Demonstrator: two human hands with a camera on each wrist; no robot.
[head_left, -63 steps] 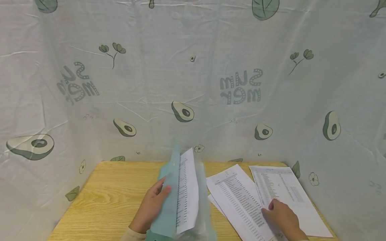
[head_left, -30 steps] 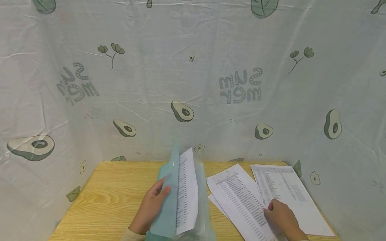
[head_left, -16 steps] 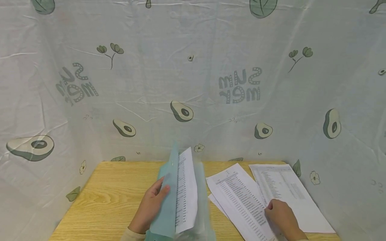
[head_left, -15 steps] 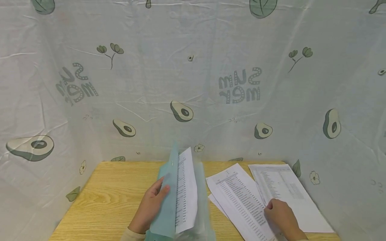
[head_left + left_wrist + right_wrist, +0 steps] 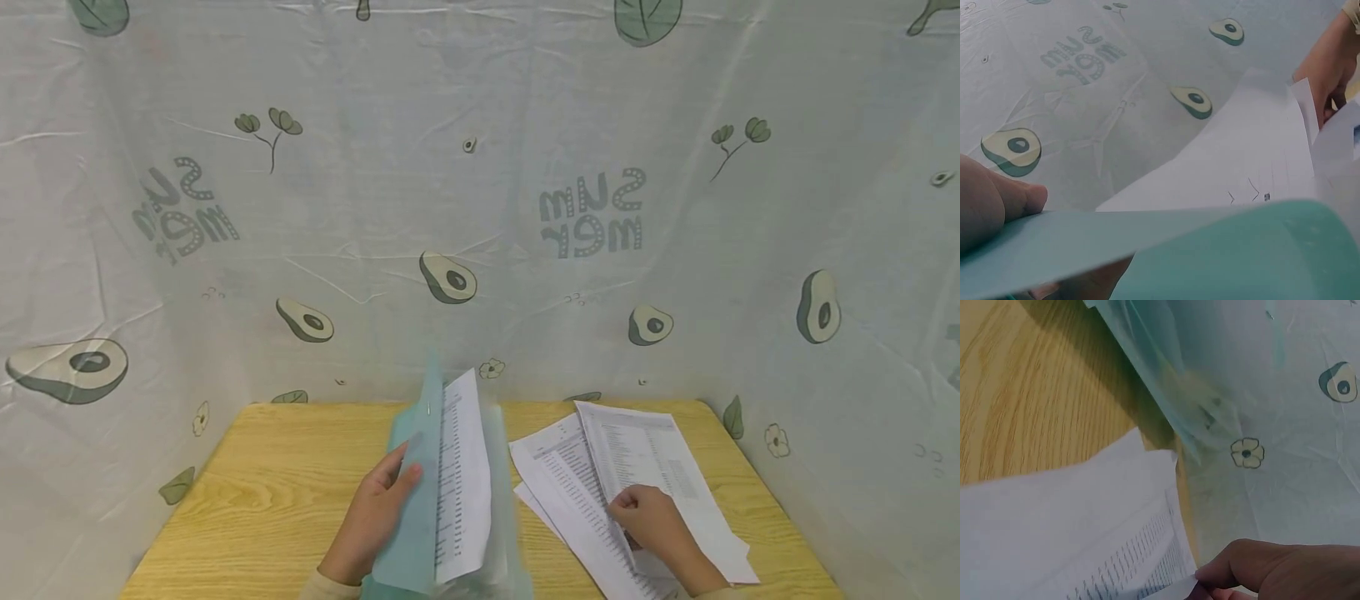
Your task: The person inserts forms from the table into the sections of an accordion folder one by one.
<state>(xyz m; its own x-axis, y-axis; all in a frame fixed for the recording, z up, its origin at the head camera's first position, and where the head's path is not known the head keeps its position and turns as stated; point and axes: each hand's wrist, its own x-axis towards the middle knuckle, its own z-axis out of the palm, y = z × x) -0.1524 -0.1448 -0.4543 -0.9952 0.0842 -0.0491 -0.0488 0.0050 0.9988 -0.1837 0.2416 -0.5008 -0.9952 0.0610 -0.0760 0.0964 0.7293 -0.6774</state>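
My left hand [image 5: 372, 515] grips the front cover of a teal plastic folder [image 5: 408, 533], thumb on one face and fingers behind. The folder stands partly open, with a printed sheet [image 5: 463, 483] and clear sleeves [image 5: 501, 492] showing inside. In the left wrist view the teal cover [image 5: 1072, 244] runs between thumb and fingers. My right hand [image 5: 656, 521] pinches the left edge of a printed sheet [image 5: 693, 483] at the right. That sheet overlaps other printed sheets [image 5: 570, 483]. The right wrist view shows thumb and fingertips of the right hand [image 5: 1272, 565] at a paper edge.
The wooden table [image 5: 285, 483] stretches left of the folder and along the right edge. A pale curtain [image 5: 375, 208] printed with avocados and leaves encloses the back and both sides.
My right hand has moved left with its sheet, which now covers more of the printed sheets beside the folder. The left hand and folder have stayed in place.
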